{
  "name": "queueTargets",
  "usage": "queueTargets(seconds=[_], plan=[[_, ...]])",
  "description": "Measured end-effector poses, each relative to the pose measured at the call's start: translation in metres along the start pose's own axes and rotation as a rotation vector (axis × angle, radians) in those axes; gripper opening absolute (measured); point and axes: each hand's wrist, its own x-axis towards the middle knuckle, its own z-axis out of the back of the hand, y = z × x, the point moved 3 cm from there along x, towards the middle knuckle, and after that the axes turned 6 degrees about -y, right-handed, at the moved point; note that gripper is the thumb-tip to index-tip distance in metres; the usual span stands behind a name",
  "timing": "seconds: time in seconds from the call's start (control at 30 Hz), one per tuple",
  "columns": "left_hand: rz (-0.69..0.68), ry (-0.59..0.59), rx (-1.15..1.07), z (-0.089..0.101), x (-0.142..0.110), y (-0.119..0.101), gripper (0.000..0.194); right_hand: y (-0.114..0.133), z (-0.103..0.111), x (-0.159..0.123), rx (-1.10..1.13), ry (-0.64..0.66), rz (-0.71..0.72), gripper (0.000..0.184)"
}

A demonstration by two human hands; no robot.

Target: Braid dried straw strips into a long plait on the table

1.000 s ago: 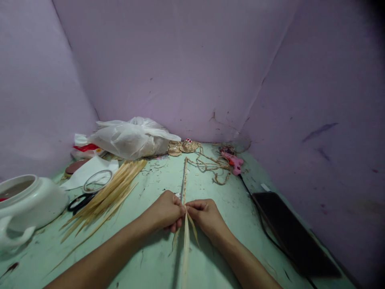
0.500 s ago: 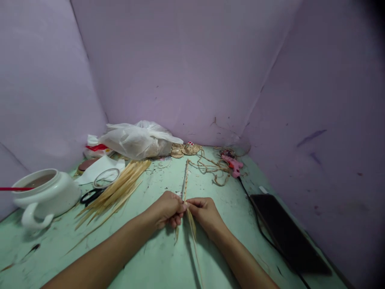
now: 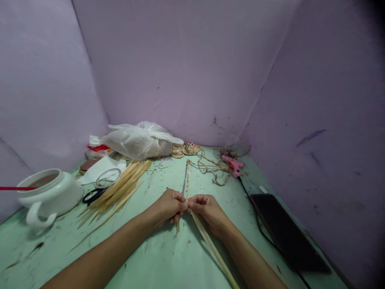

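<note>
Braid (image 3: 188,180): runs straight away from the person over the table (image 3: 156,261), its near end between the two hands; whether its far end is fixed cannot be told.
Left hand (image 3: 170,204): thumb and finger pinch the braid's near end from its left. Best kept firm here, I judge, so the finished turns stay tight.
Right hand (image 3: 207,210): thumb and finger grasp the strands at the same end, from the right; a light, even pull should keep the plait flat.
Long strand (image 3: 210,245): trails from the braid's near end toward the person, beside the right wrist. Its length could snag or twist, so draw it through smoothly.
Short strand (image 3: 177,228): hangs under the left hand, just left of the braid's near end; worth keeping apart from the long one.
Strips (image 3: 120,186): left of the braid, in a loose bundle, handy should a strand run short.
Scissors (image 3: 92,196): partly under the strips, farther left of the braid.
Glue gun (image 3: 234,164): right of the braid's far end.
</note>
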Motion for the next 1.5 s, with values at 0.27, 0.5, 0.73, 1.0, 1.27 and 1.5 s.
queueTargets(seconds=[0.27, 0.5, 0.73, 1.0, 1.27, 1.5], plan=[[0.05, -0.008, -0.033, 0.0028, 0.0036, 0.0028, 0.007, 0.0021, 0.0014, 0.0004, -0.15, -0.066, 0.049, 0.014], [0.094, 0.07, -0.14, 0.0024, 0.0059, 0.0046, 0.005, 0.0029, 0.0035, -0.0002, -0.107, -0.035, 0.003, 0.019], [0.095, 0.054, -0.154, 0.0034, 0.0055, 0.0069, 0.007, 0.0019, 0.0047, 0.0011, -0.08, -0.037, -0.017, 0.024], [0.096, 0.015, -0.145, 0.0014, 0.0041, 0.0053, 0.009, 0.0024, 0.0034, 0.0009, -0.143, -0.071, 0.015, 0.023], [0.106, -0.04, -0.155, -0.0006, 0.0036, 0.0054, 0.013, 0.0006, 0.0043, 0.0025, -0.246, -0.118, 0.08, 0.015], [0.074, -0.057, -0.191, -0.0048, 0.004, 0.005, 0.01, -0.0003, 0.0053, 0.0029, -0.305, -0.152, 0.084, 0.009]])
